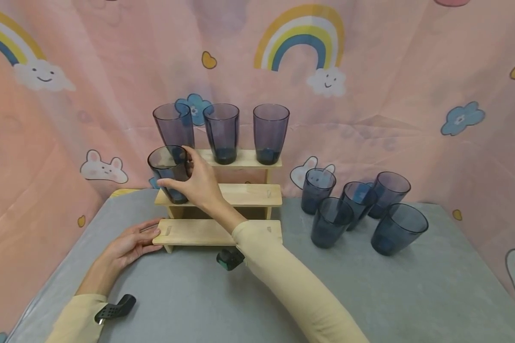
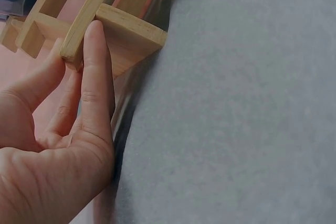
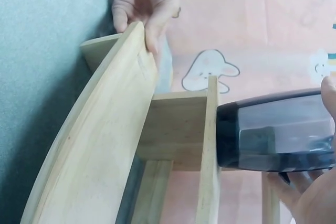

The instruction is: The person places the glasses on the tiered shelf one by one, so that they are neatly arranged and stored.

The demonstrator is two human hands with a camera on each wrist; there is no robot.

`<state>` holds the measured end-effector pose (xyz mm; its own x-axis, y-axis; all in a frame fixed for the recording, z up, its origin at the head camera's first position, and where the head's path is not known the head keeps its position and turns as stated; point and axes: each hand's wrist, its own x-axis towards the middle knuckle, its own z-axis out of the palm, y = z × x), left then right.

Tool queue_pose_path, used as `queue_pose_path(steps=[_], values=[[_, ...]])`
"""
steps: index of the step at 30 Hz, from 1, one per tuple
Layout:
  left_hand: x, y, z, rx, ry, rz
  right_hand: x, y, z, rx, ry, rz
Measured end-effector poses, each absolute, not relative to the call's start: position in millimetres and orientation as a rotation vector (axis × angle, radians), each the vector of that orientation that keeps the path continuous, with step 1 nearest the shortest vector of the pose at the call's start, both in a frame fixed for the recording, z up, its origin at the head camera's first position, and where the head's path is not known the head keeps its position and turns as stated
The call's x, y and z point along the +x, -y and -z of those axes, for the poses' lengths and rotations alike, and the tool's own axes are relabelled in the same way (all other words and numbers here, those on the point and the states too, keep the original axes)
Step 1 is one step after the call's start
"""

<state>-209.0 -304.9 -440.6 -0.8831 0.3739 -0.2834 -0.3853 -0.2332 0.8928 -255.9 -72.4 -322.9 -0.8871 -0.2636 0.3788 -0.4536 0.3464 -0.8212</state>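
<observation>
A three-tier wooden stand [image 1: 251, 194] stands on the table. My right hand [image 1: 202, 185] grips a dark tinted tumbler [image 1: 163, 166], thumb on the near side and fingers around the far side. This tumbler is upright at the left end of the middle tier; in the right wrist view its base meets the board's surface. With thumb and fingers, my left hand [image 1: 130, 245] pinches the left end of the lowest shelf [image 2: 76, 40]. Three matching tumblers [image 1: 221, 136] line the top tier, the leftmost partly behind the held one.
Several more tinted tumblers [image 1: 332, 221] are grouped on the grey tablecloth [image 1: 326, 295] to the right of the stand. A pink patterned curtain [image 1: 390, 71] hangs close behind the table. The right forearm crosses over the lowest shelf.
</observation>
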Motion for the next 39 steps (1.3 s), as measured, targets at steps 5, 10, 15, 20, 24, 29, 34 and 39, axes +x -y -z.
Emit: queue_pose_path(steps=[5,10,15,20,24,29,34,39], values=[[-208,305,440,-0.008,-1.546,-2.156,-252,69,320,0.68,2.492,-1.573],[-208,305,439,-0.007,-1.558,-2.144,-241,54,319,0.767,2.571,-1.536],[-208,305,436,-0.015,-1.563,-2.142,-232,34,315,0.84,2.665,-1.371],[-207,305,436,-0.001,-1.536,-2.163,-224,12,311,0.919,2.696,-1.299],[-207,305,438,-0.008,-1.513,-2.172,-216,-12,310,0.933,2.683,-1.352],[-207,304,439,-0.034,-1.514,-2.173,-212,-49,310,0.911,2.648,-1.373],[-207,303,437,-0.038,-1.526,-2.173,-209,-81,309,0.892,2.635,-1.392],[-206,304,437,-0.048,-1.553,-2.161,-204,-112,310,0.857,2.624,-1.348]])
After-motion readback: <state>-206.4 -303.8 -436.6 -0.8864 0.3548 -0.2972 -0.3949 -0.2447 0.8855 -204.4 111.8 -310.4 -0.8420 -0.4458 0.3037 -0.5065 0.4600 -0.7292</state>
